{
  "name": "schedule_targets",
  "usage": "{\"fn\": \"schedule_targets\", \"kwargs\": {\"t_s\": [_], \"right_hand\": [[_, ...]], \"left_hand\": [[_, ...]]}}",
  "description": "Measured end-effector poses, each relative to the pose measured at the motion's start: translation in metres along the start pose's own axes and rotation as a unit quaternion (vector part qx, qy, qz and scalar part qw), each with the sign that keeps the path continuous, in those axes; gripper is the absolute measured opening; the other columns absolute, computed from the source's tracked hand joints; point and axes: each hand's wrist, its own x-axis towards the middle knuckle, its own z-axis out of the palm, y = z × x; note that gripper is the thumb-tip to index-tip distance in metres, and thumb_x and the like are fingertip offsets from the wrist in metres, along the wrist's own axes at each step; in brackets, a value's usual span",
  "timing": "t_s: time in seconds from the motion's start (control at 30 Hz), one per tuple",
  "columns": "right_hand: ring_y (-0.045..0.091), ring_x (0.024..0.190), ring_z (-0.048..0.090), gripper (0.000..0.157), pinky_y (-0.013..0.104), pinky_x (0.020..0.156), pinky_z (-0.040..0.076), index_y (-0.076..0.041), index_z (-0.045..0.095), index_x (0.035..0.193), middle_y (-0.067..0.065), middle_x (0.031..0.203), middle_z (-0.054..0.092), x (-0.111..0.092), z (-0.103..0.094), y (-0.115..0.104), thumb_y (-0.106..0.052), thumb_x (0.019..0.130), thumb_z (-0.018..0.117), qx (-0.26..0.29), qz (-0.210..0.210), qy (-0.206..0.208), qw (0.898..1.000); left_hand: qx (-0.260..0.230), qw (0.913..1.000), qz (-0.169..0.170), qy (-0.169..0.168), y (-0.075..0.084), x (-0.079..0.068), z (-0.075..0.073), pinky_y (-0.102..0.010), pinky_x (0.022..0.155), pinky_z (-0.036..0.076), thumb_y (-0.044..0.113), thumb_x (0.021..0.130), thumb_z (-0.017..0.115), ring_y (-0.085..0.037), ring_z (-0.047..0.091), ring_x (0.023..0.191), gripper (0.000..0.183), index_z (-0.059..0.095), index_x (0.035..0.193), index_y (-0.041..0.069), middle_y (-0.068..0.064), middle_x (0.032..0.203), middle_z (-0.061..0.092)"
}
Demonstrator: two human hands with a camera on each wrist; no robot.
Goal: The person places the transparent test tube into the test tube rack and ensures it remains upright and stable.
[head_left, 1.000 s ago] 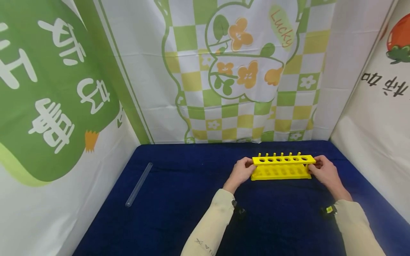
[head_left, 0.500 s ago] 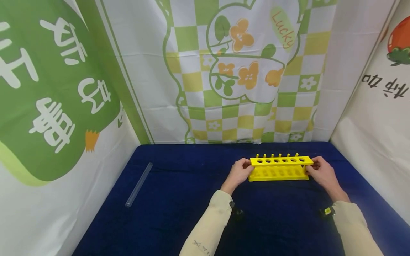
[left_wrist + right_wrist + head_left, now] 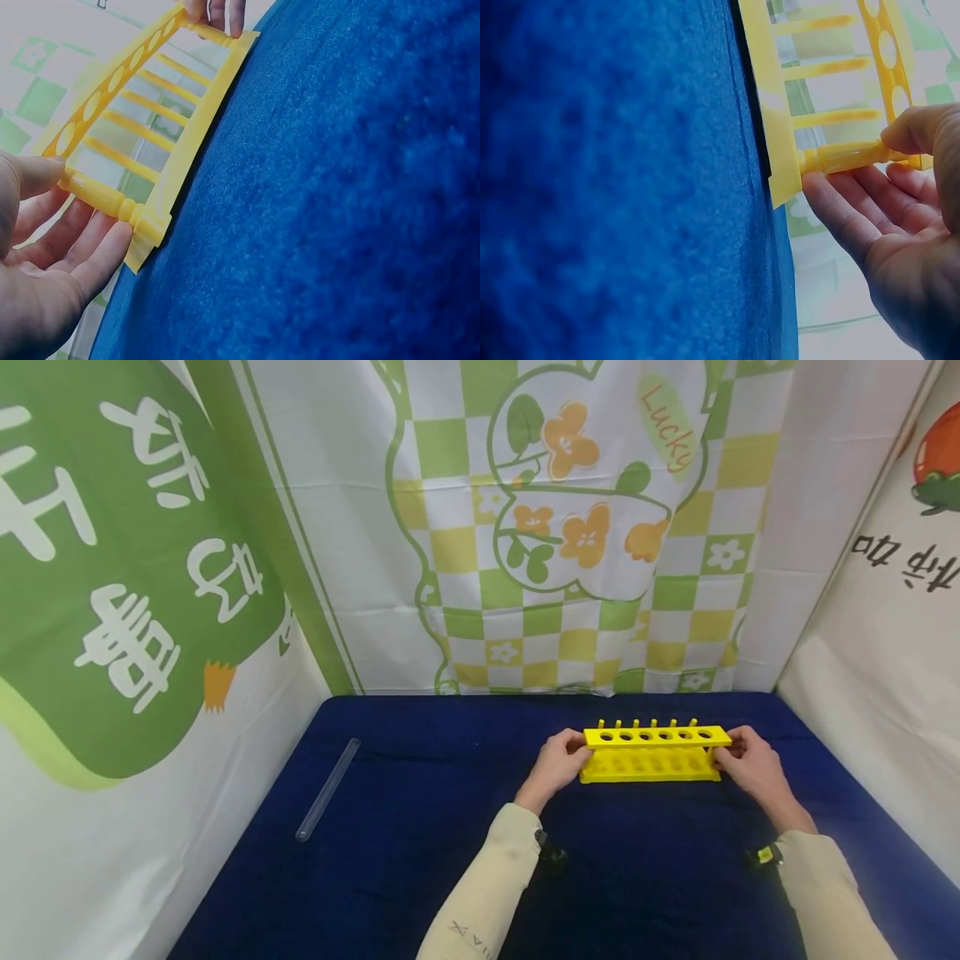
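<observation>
A yellow test tube rack (image 3: pixel 651 775) stands upright on the blue cloth, right of the middle in the head view. Its top plate has a row of round holes, and a row of pegs shows along its back. My left hand (image 3: pixel 557 766) holds the rack's left end post, thumb near the top plate and fingers around the post, as the rack (image 3: pixel 196 139) shows in the left wrist view. At the opposite end, my right hand (image 3: pixel 757 768) grips the other post; the right wrist view has its thumb (image 3: pixel 909 129) by the top plate. No tubes are in the holes.
A clear test tube (image 3: pixel 328 790) lies slantwise on the blue cloth (image 3: pixel 420 827) at the left. Patterned fabric walls (image 3: pixel 540 635) enclose the table at the back and both sides, the back one close behind the rack.
Both hands have shifted the rack slightly to the left over the past second, keeping their hold on its ends. The test tube has stayed in its place.
</observation>
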Motion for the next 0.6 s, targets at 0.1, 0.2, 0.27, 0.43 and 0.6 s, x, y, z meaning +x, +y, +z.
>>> {"fn": "schedule_targets", "kwargs": {"t_s": [0.1,0.2,0.27,0.43,0.6], "right_hand": [[0.032,0.086,0.067,0.036,0.037,0.068,0.055,0.005,0.049,0.119,0.029,0.107,0.063,-0.001,0.001,-0.001,-0.021,0.095,0.055,0.002,-0.002,-0.001,1.0],[0.031,0.085,0.067,0.035,0.036,0.068,0.056,0.005,0.049,0.118,0.029,0.107,0.063,-0.001,0.002,-0.003,-0.02,0.095,0.054,0.005,-0.004,-0.002,1.0],[0.03,0.085,0.068,0.034,0.035,0.067,0.057,0.004,0.049,0.118,0.03,0.107,0.063,-0.001,0.003,-0.004,-0.02,0.095,0.054,0.007,-0.004,-0.002,1.0],[0.033,0.087,0.067,0.034,0.033,0.066,0.056,0.005,0.048,0.118,0.031,0.109,0.062,-0.002,0.006,-0.007,-0.019,0.095,0.054,0.005,0.001,-0.003,1.0],[0.035,0.088,0.067,0.033,0.034,0.066,0.057,0.005,0.048,0.117,0.031,0.108,0.063,-0.001,0.008,-0.009,-0.018,0.094,0.054,0.002,-0.006,0.002,1.0]], "left_hand": [[0.002,1.0,0.002,0.002,-0.001,0.0,-0.001,-0.032,0.082,0.056,0.027,0.096,0.064,-0.013,0.062,0.09,0.02,0.065,0.114,0.018,0.001,0.109,0.066],[0.003,1.0,0.006,0.002,-0.002,-0.001,-0.004,-0.033,0.083,0.056,0.027,0.096,0.063,-0.013,0.061,0.091,0.02,0.065,0.115,0.018,0.001,0.109,0.066],[0.006,0.9999,0.01,0.002,-0.002,-0.002,-0.005,-0.033,0.084,0.056,0.027,0.097,0.063,-0.013,0.061,0.092,0.021,0.064,0.115,0.018,0.001,0.11,0.066],[0.013,0.9998,0.017,0.003,-0.003,-0.003,-0.009,-0.032,0.083,0.056,0.026,0.097,0.062,-0.012,0.062,0.093,0.021,0.064,0.116,0.016,0.0,0.11,0.067],[0.013,0.9997,0.022,0.005,-0.004,-0.005,-0.012,-0.032,0.084,0.056,0.025,0.097,0.062,-0.013,0.062,0.094,0.022,0.064,0.117,0.015,-0.001,0.112,0.067]]}}
